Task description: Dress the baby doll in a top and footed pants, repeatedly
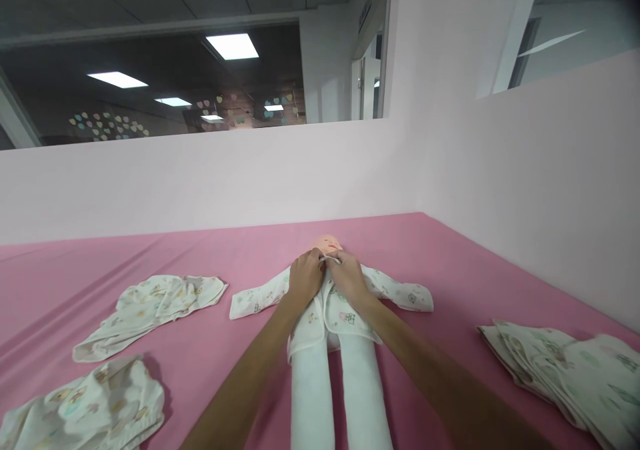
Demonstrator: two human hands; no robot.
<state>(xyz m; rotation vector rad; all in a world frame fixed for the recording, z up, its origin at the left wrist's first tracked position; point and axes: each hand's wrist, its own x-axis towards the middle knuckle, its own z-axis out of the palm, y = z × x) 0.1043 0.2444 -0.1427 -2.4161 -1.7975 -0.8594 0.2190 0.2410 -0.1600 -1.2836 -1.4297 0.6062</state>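
Observation:
A baby doll [327,243] lies on its back, head toward the wall. It wears a white patterned baby jacket [349,317] with sleeves spread out sideways, and its white legs [313,397] stretch toward me. At the neck, my left hand [307,277] pinches one side of the jacket's collar edge. Close beside it, my right hand [347,275] pinches the other side. A small light strip of the collar shows between my fingers. Below my hands the jacket's front edges hang slightly apart. My fingertips partly hide the fastening at the neck.
A pink sheet [200,383] covers the surface, with creases at left. Patterned baby clothes [155,310] lie to the left, with another crumpled garment [95,403] nearer me. A folded patterned cloth pile [565,370] sits at right. White walls [210,183] with windows border the back and right.

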